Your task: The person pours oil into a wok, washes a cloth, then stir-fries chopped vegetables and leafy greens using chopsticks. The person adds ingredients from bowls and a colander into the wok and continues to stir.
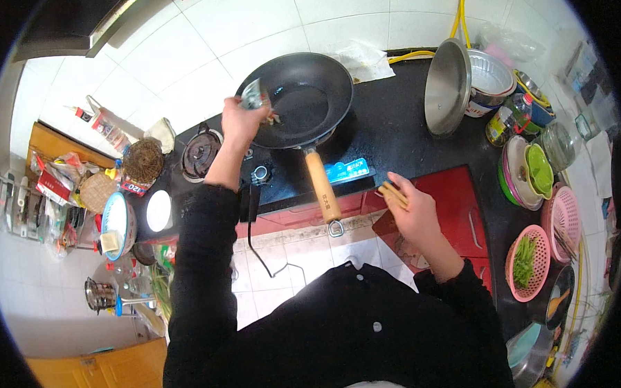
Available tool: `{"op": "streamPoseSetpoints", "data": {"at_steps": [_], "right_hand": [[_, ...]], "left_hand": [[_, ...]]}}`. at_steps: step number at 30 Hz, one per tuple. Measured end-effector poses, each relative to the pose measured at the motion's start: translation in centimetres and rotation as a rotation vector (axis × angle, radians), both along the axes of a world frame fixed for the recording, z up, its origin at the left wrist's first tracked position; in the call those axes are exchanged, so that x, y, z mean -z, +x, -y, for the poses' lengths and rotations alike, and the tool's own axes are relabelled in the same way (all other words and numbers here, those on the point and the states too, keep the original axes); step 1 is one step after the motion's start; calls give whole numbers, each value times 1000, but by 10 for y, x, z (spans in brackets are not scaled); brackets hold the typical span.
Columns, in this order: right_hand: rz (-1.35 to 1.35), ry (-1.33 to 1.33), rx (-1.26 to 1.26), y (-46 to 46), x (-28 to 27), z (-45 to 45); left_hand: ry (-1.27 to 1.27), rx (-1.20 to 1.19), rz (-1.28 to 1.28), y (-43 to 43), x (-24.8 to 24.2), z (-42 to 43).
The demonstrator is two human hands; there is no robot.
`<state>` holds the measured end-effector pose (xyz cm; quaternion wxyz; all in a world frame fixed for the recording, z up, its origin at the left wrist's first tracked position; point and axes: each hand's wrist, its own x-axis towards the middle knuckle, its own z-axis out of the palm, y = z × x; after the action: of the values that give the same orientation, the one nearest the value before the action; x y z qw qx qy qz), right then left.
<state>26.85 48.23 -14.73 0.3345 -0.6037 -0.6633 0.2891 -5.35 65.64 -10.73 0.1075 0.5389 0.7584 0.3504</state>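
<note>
A black wok (306, 103) sits on the gas stove with its wooden handle (322, 185) towards me. My left hand (242, 121) is at the wok's left rim and holds a small clear container (252, 96), tilted over the pan. I cannot tell whether it is glass or plastic. Small pale and reddish food pieces (273, 117) show just below it, against the wok's inner wall. To the right of the handle, my right hand (417, 213) grips light wooden sticks (392, 193), apparently chopsticks, near the counter's front edge.
Left of the wok is a bare gas burner (200, 154); a white plate (159, 210) and an enamel basin (115, 223) stand beyond. At the right are a metal lid (447, 89), an oil bottle (501, 126) and a pink colander (537, 241) holding chopped greens (525, 262).
</note>
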Motion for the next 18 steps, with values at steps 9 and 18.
{"op": "streamPoseSetpoints", "data": {"at_steps": [9, 18], "right_hand": [[-78, -220, -14, 40, 23, 47], [0, -1, -66, 161, 3, 197]], "left_hand": [[150, 279, -762, 19, -37, -13], [402, -51, 1135, 29, -68, 267]]}}
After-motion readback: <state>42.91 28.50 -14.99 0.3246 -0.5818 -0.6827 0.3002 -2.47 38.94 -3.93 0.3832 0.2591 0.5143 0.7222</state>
